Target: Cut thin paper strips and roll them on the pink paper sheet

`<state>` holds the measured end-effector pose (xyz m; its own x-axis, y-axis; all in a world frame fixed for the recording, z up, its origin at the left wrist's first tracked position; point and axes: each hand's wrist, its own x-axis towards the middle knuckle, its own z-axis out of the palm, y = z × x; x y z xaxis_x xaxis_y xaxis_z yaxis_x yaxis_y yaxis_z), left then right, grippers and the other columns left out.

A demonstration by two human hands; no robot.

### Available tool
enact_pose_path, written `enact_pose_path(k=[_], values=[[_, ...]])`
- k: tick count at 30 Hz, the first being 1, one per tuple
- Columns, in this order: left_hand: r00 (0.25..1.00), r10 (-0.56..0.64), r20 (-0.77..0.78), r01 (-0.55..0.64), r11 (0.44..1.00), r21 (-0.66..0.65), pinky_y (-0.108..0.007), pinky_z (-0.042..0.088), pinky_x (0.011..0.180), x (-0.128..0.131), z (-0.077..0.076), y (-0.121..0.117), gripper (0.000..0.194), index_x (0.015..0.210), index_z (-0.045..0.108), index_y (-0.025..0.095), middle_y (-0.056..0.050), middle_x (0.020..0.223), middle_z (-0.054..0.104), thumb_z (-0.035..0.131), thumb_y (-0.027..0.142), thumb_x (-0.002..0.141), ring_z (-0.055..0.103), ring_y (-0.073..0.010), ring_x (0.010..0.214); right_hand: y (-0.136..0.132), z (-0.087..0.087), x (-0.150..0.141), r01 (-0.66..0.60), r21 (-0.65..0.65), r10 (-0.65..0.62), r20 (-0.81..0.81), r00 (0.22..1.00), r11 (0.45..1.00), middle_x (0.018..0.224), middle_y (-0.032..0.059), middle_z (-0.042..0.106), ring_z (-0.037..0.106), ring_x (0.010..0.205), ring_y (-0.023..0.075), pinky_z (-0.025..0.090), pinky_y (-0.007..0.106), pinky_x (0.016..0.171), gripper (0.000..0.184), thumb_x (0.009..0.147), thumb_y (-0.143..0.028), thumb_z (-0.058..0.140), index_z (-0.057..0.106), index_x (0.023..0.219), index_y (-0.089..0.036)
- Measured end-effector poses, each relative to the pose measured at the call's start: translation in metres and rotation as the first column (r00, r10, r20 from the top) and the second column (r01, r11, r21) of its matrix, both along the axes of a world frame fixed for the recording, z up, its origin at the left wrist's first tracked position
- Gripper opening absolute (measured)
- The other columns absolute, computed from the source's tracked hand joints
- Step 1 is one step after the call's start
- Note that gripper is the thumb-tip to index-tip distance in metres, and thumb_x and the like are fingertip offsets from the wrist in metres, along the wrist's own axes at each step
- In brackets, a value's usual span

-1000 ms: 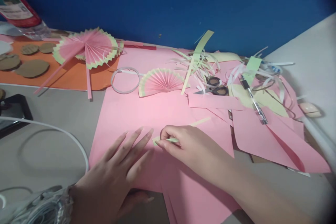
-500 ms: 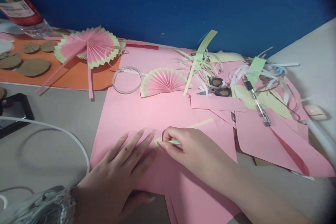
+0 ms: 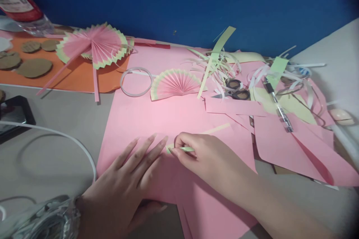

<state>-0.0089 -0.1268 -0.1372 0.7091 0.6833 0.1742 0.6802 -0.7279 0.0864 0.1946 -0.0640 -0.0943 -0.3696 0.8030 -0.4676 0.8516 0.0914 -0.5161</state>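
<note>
Fingers spread, my left hand (image 3: 130,181) lies flat across the left part of a large pink paper sheet (image 3: 134,119). My right hand (image 3: 199,153) is closed in a pinch on a narrow pale green paper strip (image 3: 187,149) just right of my left fingertips. The strip's left end lies on the pink sheet; its middle is partly hidden by my fingers. A pale yellow strip (image 3: 218,128) sticks out behind my right knuckles. Farther back on the sheet rests a pleated pink paper fan (image 3: 176,84) with a yellow-green rim.
At the back left, another pleated fan (image 3: 108,46) lies on orange paper (image 3: 81,80) near cardboard discs (image 3: 34,68) and a bottle (image 3: 25,5). A roll ring (image 3: 136,94), scissors (image 3: 237,91), paper shreds (image 3: 221,69) and a pen (image 3: 279,108) lie beyond my hands. A blue wall (image 3: 168,3) stands behind.
The view has shifted slightly. Both hands stay almost where they were, with my right hand still pinching the green strip.
</note>
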Motion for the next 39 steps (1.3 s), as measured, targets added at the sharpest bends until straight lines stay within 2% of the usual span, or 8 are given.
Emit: enact_pose_path(k=[8, 18, 27, 34, 39], values=[[1.0, 0.018, 0.005, -0.018, 0.998, -0.063, -0.045, 0.015, 0.111, 0.0007, -0.0056, 0.0014, 0.073, 0.14, 0.034, 0.013, -0.011, 0.149, 0.029, 0.045, 0.058, 0.084, 0.027, -0.0315, 0.136, 0.0, 0.0002, -0.0003, -0.027, 0.006, 0.027, 0.03, 0.999, 1.0, 0.063, -0.0052, 0.052, 0.042, 0.054, 0.0098, 0.023, 0.024, 0.049, 0.02, 0.087, -0.029, 0.048, 0.047, 0.068, -0.021], [0.999, 0.034, 0.012, -0.033, 0.998, -0.052, -0.044, 0.016, 0.111, 0.0007, -0.0046, -0.0015, 0.074, 0.136, 0.041, 0.01, -0.013, 0.148, 0.031, 0.046, 0.06, 0.083, 0.029, -0.0323, 0.135, -0.0031, -0.0004, -0.0015, -0.015, 0.022, 0.015, 0.016, 1.0, 1.0, 0.062, -0.0061, 0.052, 0.042, 0.055, 0.009, 0.023, 0.023, 0.049, 0.018, 0.085, -0.023, 0.048, 0.045, 0.068, -0.02], [0.997, 0.029, 0.07, -0.026, 0.999, -0.034, -0.046, 0.023, 0.11, 0.0025, -0.0043, -0.0008, 0.072, 0.136, 0.04, 0.005, -0.015, 0.147, 0.032, 0.051, 0.053, 0.083, 0.03, -0.0332, 0.134, -0.0041, -0.0003, -0.0027, 0.003, 0.055, -0.004, 0.018, 1.0, 0.999, 0.061, -0.0067, 0.051, 0.039, 0.053, 0.0084, 0.022, 0.023, 0.048, 0.02, 0.086, -0.024, 0.048, 0.045, 0.067, -0.02], [0.999, 0.029, 0.039, -0.026, 0.997, -0.068, -0.044, 0.017, 0.112, 0.0006, -0.005, -0.0022, 0.077, 0.143, 0.029, 0.014, -0.011, 0.15, 0.028, 0.048, 0.058, 0.083, 0.026, -0.0303, 0.137, -0.005, -0.0035, -0.001, -0.002, 0.068, 0.002, 0.001, 1.0, 0.998, 0.06, -0.0068, 0.051, 0.04, 0.053, 0.0082, 0.022, 0.023, 0.048, 0.017, 0.084, -0.023, 0.05, 0.045, 0.067, -0.02], [1.0, -0.005, -0.004, 0.004, 0.996, -0.09, -0.045, 0.013, 0.112, 0.0014, -0.005, 0.001, 0.072, 0.142, 0.032, 0.018, -0.008, 0.15, 0.028, 0.042, 0.061, 0.085, 0.027, -0.0286, 0.136, -0.0057, -0.0044, -0.001, 0.002, 0.076, -0.001, -0.011, 1.0, 0.997, 0.059, -0.008, 0.05, 0.039, 0.051, 0.0079, 0.022, 0.022, 0.048, 0.019, 0.085, -0.023, 0.049, 0.043, 0.067, -0.021]])
